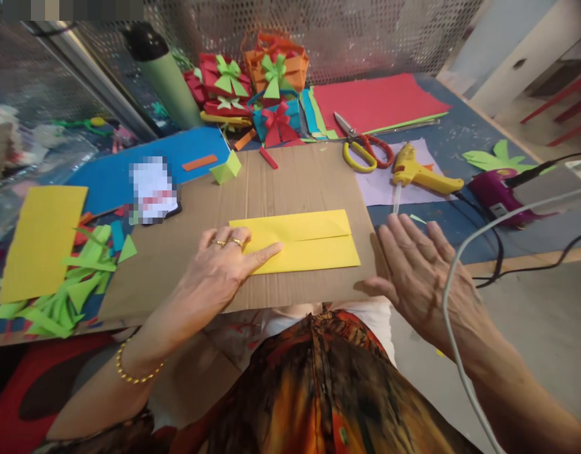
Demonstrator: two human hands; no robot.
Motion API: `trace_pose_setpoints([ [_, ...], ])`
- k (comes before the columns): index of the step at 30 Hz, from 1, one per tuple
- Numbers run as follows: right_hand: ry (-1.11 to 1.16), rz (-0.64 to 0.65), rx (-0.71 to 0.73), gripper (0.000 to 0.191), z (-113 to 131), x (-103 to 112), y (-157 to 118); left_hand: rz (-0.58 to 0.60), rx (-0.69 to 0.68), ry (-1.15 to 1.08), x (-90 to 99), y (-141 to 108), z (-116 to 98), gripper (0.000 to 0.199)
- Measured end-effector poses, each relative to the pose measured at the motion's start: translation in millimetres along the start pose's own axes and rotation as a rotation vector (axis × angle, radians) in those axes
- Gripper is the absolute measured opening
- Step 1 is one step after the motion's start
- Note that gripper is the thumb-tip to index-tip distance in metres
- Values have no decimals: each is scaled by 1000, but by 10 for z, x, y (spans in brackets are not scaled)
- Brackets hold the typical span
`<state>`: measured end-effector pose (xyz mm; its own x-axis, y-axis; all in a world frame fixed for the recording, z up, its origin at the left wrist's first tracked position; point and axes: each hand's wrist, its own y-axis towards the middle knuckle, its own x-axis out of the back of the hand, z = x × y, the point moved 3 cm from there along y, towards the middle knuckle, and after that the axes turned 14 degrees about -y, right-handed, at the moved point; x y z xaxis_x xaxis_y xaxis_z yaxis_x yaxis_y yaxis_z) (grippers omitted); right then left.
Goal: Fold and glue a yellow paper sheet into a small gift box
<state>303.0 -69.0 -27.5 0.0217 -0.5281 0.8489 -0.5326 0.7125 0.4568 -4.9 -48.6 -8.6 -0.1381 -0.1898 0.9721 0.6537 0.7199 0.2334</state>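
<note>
A folded yellow paper (313,243) lies flat on a brown cardboard sheet (299,183), with a seam running along its length. My left hand (228,258) rests on its left end, thumb stretched along the paper and the other fingers bent over the edge. Rings and a gold bead bracelet show on that arm. To the right, my right hand (413,258) is apart from the paper, palm down with fingers extended, by the cardboard's right edge. It holds nothing. Just beyond its fingertips is a yellow glue gun (425,173) with a glue stick poking out.
Scissors (366,151) lie behind the cardboard. Red sheets (380,101), small paper gift bags (275,69) and a green bottle (170,85) stand farther back. Green scraps (86,265), a yellow sheet (44,243) and a phone (154,189) are left. A white cable (453,302) crosses near my right arm.
</note>
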Motion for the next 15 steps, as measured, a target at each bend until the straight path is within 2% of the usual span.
trace_pose_setpoints([
  [2, 21, -22, -7, 85, 50, 66, 63, -12, -5, 13, -3, -4, 0, 58],
  [4, 89, -9, 79, 82, 195, 78, 185, -5, 0, 21, 2, -5, -6, 56],
  [6, 165, 14, 184, 78, 368, 31, 320, 12, 5, 27, 12, -3, -16, 54],
  [9, 254, 77, 248, 81, 532, -107, 454, 26, 14, 30, 19, 3, -18, 52],
  [12, 309, 99, 261, 87, 558, -205, 467, 22, 24, 6, 6, -7, -6, 53],
  [15, 318, 98, 266, 84, 537, -228, 432, 10, 48, 7, 5, -32, -41, 52],
])
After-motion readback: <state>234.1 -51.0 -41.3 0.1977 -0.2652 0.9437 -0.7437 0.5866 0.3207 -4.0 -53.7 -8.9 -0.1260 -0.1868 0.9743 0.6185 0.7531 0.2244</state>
